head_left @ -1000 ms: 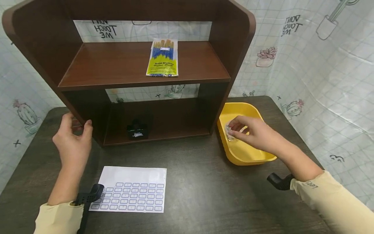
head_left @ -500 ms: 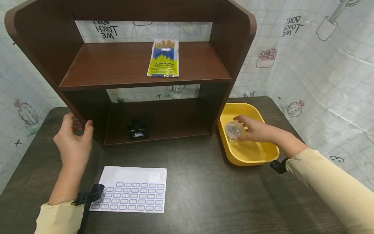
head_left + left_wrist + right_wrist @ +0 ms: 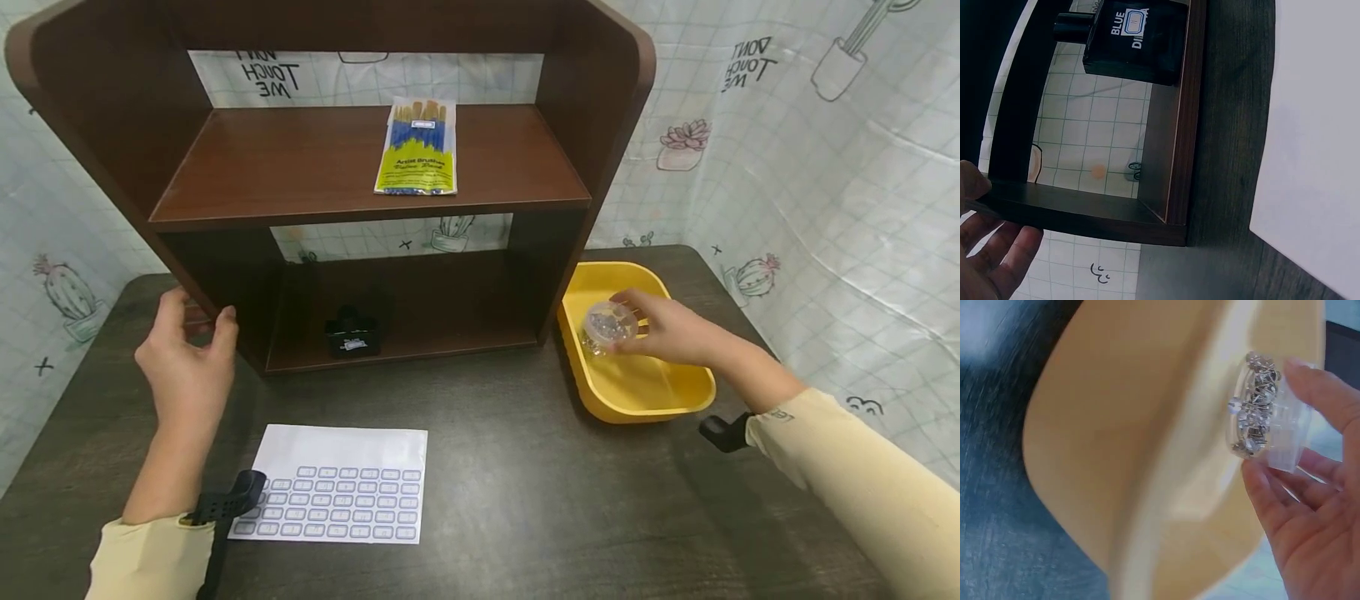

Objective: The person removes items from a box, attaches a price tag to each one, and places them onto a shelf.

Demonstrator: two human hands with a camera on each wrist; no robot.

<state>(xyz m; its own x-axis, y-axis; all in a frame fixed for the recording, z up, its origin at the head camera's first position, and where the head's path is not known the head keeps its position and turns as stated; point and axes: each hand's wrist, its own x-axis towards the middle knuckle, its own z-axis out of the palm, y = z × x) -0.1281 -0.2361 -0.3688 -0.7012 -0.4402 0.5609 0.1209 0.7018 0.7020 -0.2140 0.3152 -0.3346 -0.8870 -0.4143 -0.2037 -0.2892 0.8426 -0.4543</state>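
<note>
At the left, my left hand (image 3: 187, 371) grips the front edge of the side panel (image 3: 1097, 217) of a dark brown shelf unit. The thumb lies on the panel's inner side, the other fingers on its outer side. My right hand (image 3: 671, 333) holds a small clear round container (image 3: 606, 323) over the yellow tray (image 3: 660, 407), thumb and fingers on opposite sides. Silver pins (image 3: 1257, 406) fill one side of the container in the right wrist view. Whether the container touches the tray's floor I cannot tell.
A black bottle (image 3: 352, 340) with a small label stands in the lower compartment. On the upper shelf lies a pack of artist brushes (image 3: 417, 158). A white sheet of blue-framed labels (image 3: 337, 492) rests on the dark table (image 3: 525, 492), near my left wrist.
My right hand has turned the clear container so that its round face shows, and shifted it slightly right. The left hand stays on the shelf panel.
</note>
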